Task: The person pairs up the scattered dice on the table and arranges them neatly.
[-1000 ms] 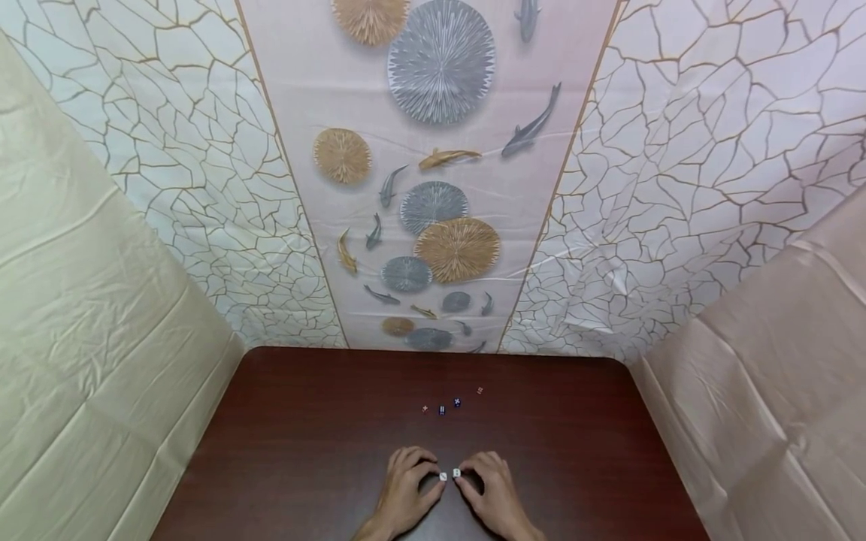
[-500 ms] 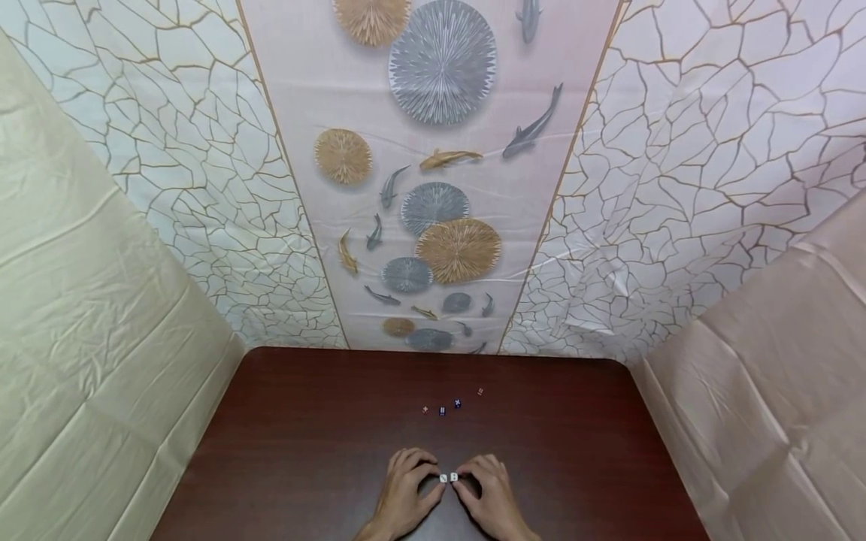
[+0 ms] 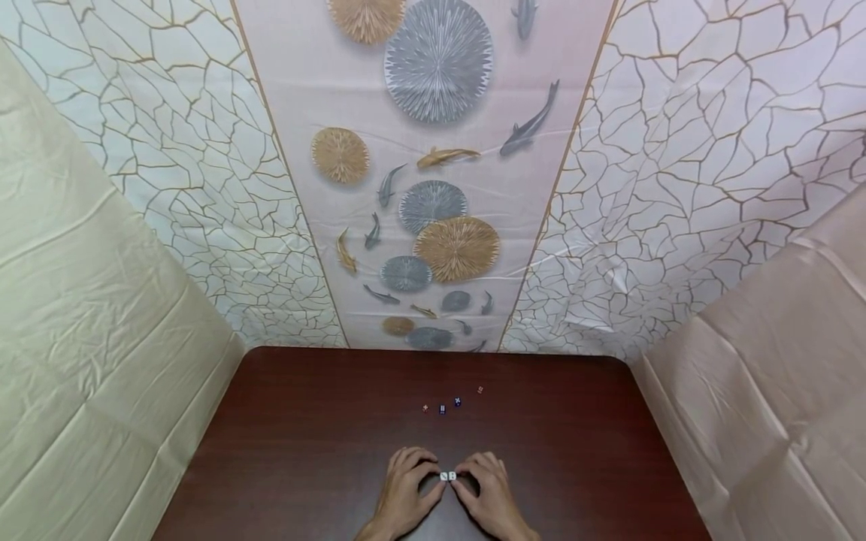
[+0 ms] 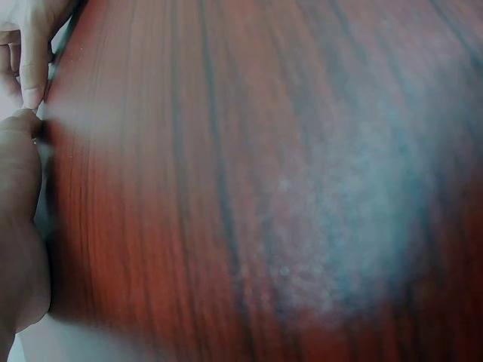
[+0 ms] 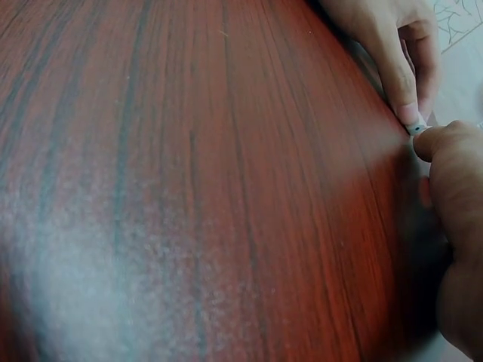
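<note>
Two white dice sit side by side on the dark red-brown table, seemingly touching. My left hand (image 3: 404, 490) pinches the left white die (image 3: 443, 476) between thumb and index finger. On the other side, my right hand (image 3: 492, 492) pinches the right white die (image 3: 452, 476) in the same way. In the right wrist view a bit of white die (image 5: 416, 129) shows between the left hand's fingertips and the right thumb. The left wrist view has the thumb (image 4: 19, 173) at its left edge, with the dice mostly hidden there.
Farther back on the table (image 3: 304, 421) lie two blue dice, one (image 3: 443, 409) left of the other (image 3: 457, 402). A red die (image 3: 425, 409) is to their left, and another small reddish die (image 3: 480, 390) lies behind to the right. Patterned cloth hangs behind the table.
My right hand has shifted left with its white die, bringing that die from a small gap up against the left one. The left hand has stayed almost still.
</note>
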A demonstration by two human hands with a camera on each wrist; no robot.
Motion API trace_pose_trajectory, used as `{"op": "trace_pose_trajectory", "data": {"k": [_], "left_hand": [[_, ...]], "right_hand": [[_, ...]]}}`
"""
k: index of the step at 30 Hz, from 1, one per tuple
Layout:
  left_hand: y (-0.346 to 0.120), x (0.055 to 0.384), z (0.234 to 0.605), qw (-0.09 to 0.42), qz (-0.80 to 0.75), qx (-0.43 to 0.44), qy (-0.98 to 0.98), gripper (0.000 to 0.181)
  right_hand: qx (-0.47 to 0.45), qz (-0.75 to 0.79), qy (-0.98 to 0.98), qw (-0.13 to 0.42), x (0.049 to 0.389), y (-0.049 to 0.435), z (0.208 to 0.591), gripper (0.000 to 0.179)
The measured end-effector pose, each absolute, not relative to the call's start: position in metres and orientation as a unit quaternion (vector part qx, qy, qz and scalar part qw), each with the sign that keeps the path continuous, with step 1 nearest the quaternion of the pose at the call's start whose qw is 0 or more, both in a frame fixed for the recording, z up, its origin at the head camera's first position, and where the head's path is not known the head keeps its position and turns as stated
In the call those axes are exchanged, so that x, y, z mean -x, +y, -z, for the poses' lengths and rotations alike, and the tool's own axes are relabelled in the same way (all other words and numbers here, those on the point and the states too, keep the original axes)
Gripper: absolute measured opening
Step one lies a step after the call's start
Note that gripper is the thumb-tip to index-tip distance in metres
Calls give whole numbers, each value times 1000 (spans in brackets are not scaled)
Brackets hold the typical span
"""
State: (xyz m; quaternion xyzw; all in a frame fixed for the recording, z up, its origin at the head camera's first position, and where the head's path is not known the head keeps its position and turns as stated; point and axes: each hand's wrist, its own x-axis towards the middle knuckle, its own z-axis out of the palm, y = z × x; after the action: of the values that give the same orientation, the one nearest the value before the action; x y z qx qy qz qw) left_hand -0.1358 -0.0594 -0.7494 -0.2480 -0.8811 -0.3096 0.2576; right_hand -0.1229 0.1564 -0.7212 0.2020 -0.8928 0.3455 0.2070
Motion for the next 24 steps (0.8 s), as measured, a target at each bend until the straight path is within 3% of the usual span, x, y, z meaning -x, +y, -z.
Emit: {"op": "trace_pose_trajectory", "data": {"k": [24], "left_hand": [[-60, 136, 749, 241, 316, 239, -886, 24]], "right_hand": [[-198, -348, -896, 194, 122, 155, 721, 27]]}}
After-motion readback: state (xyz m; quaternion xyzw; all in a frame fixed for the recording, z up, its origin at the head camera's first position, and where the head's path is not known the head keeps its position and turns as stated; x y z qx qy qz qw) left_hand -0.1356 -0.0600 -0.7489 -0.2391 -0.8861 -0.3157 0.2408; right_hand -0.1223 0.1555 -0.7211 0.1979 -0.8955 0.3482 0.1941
